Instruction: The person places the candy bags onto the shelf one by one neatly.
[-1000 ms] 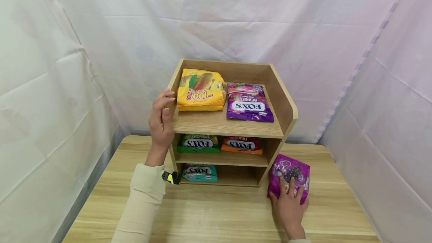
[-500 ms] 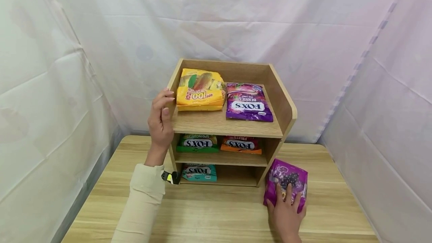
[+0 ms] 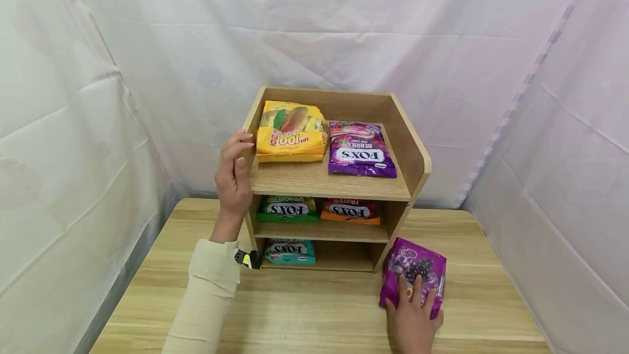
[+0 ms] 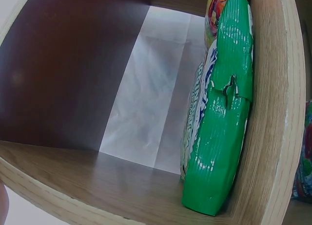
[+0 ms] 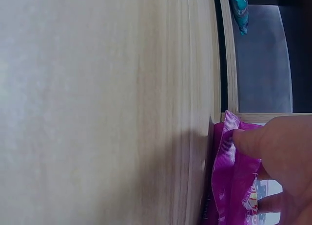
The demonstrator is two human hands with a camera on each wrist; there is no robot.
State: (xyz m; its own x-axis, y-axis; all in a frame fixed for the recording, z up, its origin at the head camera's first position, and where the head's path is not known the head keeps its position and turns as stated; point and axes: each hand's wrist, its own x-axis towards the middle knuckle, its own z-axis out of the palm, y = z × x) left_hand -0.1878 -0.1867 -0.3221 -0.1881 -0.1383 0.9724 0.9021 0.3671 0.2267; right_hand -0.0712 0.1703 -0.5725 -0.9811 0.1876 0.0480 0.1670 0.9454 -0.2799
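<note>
My right hand lies over a purple candy bag with dark berries printed on it, on the table beside the shelf's right foot. In the right wrist view its thumb presses the bag's crimped end while the other fingers hold the front. My left hand rests with extended fingers along the left side of the small wooden shelf. On the top board lie a yellow mango candy bag and a purple Fox's Berries bag. The left wrist view looks into the middle level, at a green Fox's bag.
An orange Fox's bag shares the middle level with the green one. A teal Fox's bag lies at the left of the bottom level. The wooden table stretches in front, with white cloth hanging around.
The right hand and the purple berry-print bag have slid toward me and slightly left over the table. My left hand stays at the shelf's side.
</note>
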